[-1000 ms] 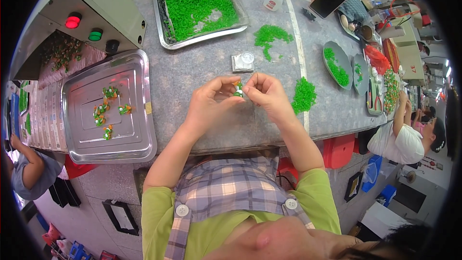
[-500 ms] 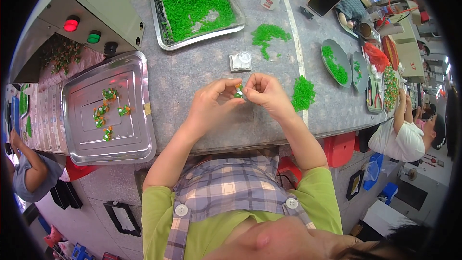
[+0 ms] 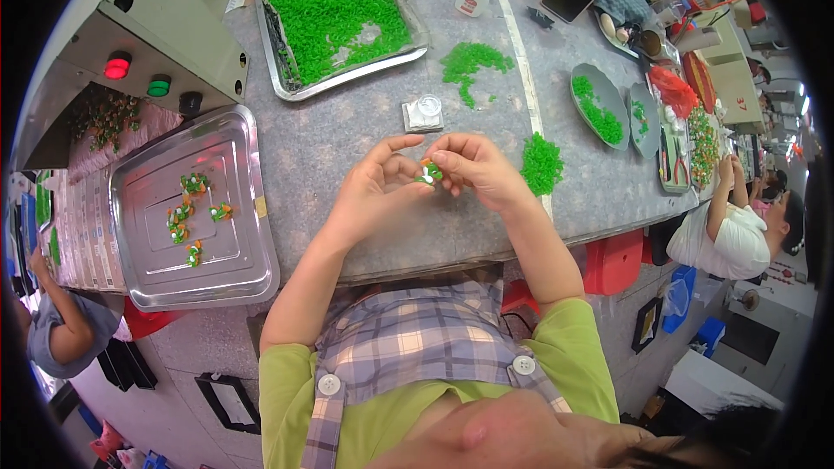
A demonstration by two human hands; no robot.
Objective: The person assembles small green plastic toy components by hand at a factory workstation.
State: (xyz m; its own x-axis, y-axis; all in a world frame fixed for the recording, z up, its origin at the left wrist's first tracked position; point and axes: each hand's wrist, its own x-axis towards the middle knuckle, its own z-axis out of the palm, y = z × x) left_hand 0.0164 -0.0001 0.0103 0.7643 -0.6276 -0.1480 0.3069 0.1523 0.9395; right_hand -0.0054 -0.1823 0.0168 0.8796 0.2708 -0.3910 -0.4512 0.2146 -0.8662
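Note:
Between my two hands, over the table's near side, is a small green, white and orange figurine [image 3: 429,175]. The thumb and fingers of my left hand [image 3: 372,187] curl around its left side. My right hand [image 3: 479,172] pinches its upper right, by the orange part; the fingertips cover some of it. Just beyond my hands sits a small white block with a round white dish [image 3: 423,114] on top. Several similar figurines [image 3: 195,183] stand in a metal tray [image 3: 252,247] to my left.
A metal tray [image 3: 347,79] of tiny green pieces lies at the back. Loose green piles [image 3: 543,163] and grey dishes [image 3: 612,87] are on the right. A machine box [image 3: 174,35] with red and green lights stands left. A white bottle [image 3: 472,0] and co-workers [image 3: 730,230] are beyond.
The figurine has turned between my fingers, so more of its green and orange shows. My right hand has shifted slightly left and over it. The view has shifted a little.

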